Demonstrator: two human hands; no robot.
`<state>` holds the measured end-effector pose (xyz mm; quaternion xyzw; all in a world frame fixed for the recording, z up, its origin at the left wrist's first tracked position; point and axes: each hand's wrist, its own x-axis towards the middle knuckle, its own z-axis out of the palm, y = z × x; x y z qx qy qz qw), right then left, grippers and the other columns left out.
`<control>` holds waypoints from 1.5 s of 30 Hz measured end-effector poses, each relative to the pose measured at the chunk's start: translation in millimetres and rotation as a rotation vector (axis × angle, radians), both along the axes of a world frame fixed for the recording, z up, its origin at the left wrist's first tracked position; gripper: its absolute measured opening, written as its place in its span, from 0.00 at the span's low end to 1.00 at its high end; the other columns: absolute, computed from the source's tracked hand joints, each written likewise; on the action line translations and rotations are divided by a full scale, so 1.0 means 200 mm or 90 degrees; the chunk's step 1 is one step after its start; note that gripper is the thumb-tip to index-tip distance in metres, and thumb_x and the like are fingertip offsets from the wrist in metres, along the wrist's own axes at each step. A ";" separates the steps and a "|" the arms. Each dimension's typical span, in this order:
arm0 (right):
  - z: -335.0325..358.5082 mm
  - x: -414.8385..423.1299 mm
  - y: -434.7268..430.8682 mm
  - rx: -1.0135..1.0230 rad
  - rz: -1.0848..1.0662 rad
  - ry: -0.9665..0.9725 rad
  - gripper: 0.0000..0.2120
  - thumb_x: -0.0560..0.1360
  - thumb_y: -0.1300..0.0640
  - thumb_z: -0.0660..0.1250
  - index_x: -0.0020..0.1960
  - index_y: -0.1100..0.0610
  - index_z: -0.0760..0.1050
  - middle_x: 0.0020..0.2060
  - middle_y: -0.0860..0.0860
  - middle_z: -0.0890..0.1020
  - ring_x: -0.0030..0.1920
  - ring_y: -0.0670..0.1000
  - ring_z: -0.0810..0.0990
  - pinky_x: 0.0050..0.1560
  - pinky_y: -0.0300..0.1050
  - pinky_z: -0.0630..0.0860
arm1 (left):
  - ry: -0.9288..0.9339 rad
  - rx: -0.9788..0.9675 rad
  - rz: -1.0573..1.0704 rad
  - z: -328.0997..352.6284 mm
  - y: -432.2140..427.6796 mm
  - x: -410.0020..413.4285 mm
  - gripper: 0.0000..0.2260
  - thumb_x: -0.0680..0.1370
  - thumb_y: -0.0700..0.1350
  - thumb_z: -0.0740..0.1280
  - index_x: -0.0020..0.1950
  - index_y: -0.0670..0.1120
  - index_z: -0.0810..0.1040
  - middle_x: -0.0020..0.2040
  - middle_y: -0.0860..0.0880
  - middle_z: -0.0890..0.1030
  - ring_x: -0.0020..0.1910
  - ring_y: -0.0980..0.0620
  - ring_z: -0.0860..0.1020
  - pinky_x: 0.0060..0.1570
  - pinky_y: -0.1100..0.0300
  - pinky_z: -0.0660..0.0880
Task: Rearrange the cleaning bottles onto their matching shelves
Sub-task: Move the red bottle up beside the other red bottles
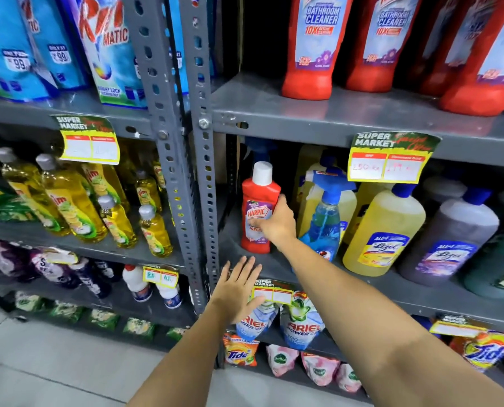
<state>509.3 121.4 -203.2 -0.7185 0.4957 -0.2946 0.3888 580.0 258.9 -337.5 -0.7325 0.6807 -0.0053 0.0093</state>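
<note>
A small red Harpic bottle (259,201) with a white cap stands upright at the left end of the middle shelf (274,268), beside the grey upright post. My right hand (277,223) is wrapped around its lower label. Larger red bathroom cleaner bottles (312,48) fill the shelf above. My left hand (239,289) hovers flat with fingers spread, just below the front edge of the middle shelf, holding nothing.
A blue spray bottle (324,218), a yellow Lizol bottle (385,230) and a grey Lizol bottle (450,233) stand to the right of the Harpic. Yellow dish liquid bottles (71,201) fill the left rack. Detergent pouches (300,321) sit on the lower shelf. A perforated grey post (203,171) divides the racks.
</note>
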 end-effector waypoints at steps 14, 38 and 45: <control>0.51 -0.35 0.36 -0.179 0.146 -0.254 0.27 0.57 0.55 0.83 0.50 0.42 0.74 0.45 0.41 0.84 0.46 0.43 0.83 0.50 0.47 0.81 | 0.143 0.084 -0.007 0.30 0.01 -0.07 0.38 0.78 0.67 0.53 0.78 0.48 0.41 0.79 0.48 0.40 0.78 0.49 0.45 0.75 0.42 0.45; 1.55 -0.83 -0.39 -0.393 0.014 -0.231 0.30 0.65 0.54 0.80 0.61 0.50 0.70 0.54 0.49 0.83 0.54 0.48 0.82 0.59 0.54 0.78 | -0.012 -0.511 -0.109 1.53 -0.23 -0.16 0.25 0.79 0.61 0.56 0.71 0.49 0.68 0.70 0.48 0.73 0.70 0.49 0.68 0.69 0.49 0.59; 1.30 -0.88 -0.36 -0.269 0.027 -0.083 0.42 0.52 0.56 0.86 0.62 0.54 0.71 0.56 0.49 0.82 0.56 0.50 0.81 0.62 0.50 0.76 | -0.002 -0.510 -0.117 1.53 -0.22 -0.16 0.27 0.79 0.64 0.54 0.73 0.50 0.66 0.72 0.50 0.70 0.72 0.51 0.65 0.71 0.50 0.56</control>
